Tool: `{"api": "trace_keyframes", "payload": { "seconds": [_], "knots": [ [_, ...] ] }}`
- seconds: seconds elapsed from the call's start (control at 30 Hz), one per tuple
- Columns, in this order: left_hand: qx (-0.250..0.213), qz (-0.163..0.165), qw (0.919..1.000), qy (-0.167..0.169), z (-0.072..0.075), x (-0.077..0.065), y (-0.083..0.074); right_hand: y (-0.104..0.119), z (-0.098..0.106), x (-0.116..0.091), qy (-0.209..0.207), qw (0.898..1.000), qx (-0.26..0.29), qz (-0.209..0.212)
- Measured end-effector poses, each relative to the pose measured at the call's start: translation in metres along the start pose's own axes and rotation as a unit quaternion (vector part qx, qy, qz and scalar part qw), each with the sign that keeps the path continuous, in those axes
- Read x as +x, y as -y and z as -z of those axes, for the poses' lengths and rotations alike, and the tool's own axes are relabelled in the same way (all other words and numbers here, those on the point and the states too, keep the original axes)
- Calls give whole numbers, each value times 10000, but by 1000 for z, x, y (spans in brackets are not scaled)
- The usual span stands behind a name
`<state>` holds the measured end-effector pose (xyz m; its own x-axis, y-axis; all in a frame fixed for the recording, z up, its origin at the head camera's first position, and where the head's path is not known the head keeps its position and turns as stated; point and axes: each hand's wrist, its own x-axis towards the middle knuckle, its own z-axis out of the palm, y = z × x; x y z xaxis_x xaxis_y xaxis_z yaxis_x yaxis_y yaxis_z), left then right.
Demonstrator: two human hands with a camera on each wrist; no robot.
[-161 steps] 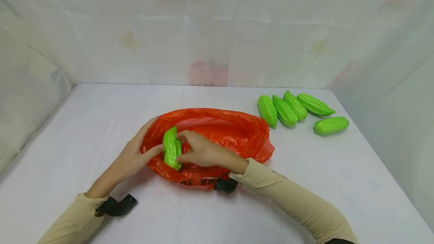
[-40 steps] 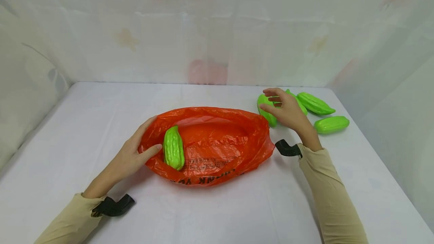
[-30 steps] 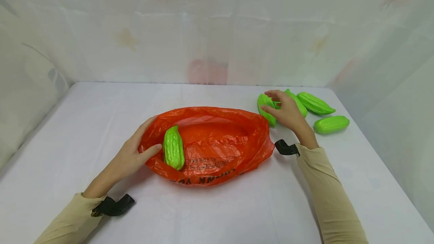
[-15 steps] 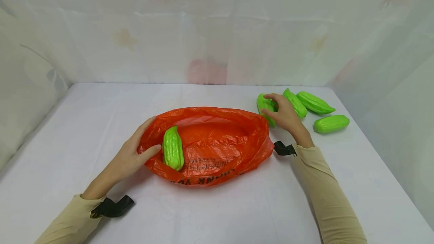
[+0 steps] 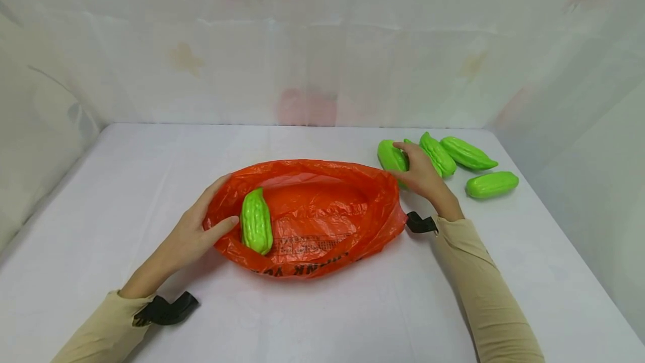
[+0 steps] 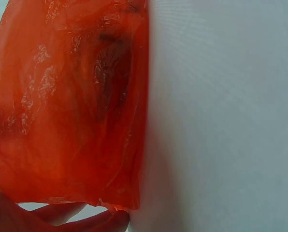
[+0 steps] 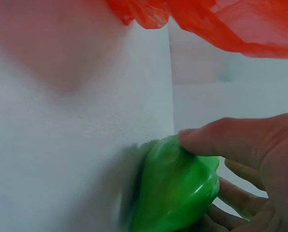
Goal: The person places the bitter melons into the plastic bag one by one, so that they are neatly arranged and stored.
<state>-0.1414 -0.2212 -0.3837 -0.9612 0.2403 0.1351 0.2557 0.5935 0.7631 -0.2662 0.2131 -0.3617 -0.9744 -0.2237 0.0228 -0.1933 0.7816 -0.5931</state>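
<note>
While the left grip (image 5: 188,234) clasps the red bag (image 5: 322,206) at its nine o'clock edge, the right grip (image 5: 422,172) pinches a green gourd (image 5: 388,156) at the bag's two o'clock; inside, a second gourd (image 5: 256,223) lies at nine

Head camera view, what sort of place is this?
Probably a makeshift tabletop booth, perhaps for filming: pale, faintly patterned sheeting closes in the back and both sides of a white table, which bears a red plastic bag and green gourd-like pieces.
</note>
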Motion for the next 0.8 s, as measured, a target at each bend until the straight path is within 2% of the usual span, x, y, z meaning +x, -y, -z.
{"api": "trace_keyframes", "payload": {
  "seconds": [0.3, 0.47, 0.8],
  "knots": [
    [-9, 13, 10000, -4, 0, 0, 1, 1, 1, 0, 186, 9997, -115, 79],
    [-20, 2, 10000, -5, 0, 0, 1, 1, -3, 1, 128, 9997, -204, 18],
    [-9, 11, 10000, -6, 0, 1, 1, 0, -7, 1, 212, 9998, -40, -17]
  ]
}}
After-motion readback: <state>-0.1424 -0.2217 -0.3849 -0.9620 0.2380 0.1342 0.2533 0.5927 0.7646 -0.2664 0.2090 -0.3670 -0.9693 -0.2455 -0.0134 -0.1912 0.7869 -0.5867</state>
